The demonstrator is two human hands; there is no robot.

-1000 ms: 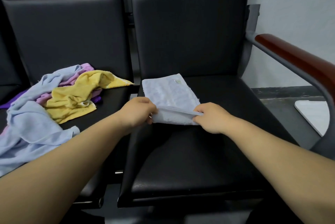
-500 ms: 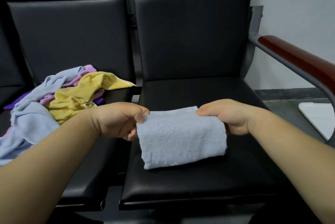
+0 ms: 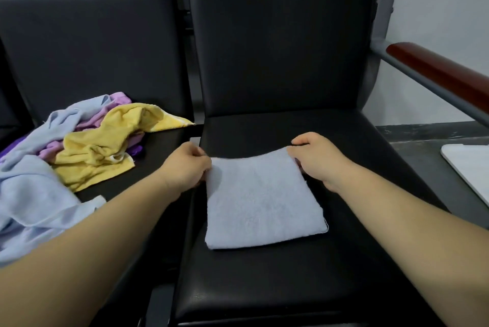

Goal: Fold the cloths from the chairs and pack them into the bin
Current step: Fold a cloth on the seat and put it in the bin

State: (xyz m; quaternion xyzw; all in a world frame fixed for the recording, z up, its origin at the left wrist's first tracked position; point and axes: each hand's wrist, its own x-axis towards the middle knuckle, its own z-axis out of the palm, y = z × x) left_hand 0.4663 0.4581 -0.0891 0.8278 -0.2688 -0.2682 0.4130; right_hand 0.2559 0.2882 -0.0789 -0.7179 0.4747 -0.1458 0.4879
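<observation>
A light blue cloth [image 3: 260, 202], folded into a rough square, lies flat on the black seat of the right chair [image 3: 304, 273]. My left hand [image 3: 185, 167] pinches its far left corner and my right hand [image 3: 316, 159] pinches its far right corner. On the left chair's seat lies a loose heap: a yellow cloth [image 3: 105, 149], a light blue cloth [image 3: 31, 194] and a pink-purple cloth [image 3: 116, 104] beneath them. No bin is in view.
The right chair has a reddish-brown armrest [image 3: 439, 72] on a grey metal bar. A white flat object [image 3: 471, 167] lies on the dark floor at the far right. A grey-white wall stands behind.
The cloth was lifted off the seat, pulled toward me and laid back down flat as a folded square. Both hands moved back out to its far corners.
</observation>
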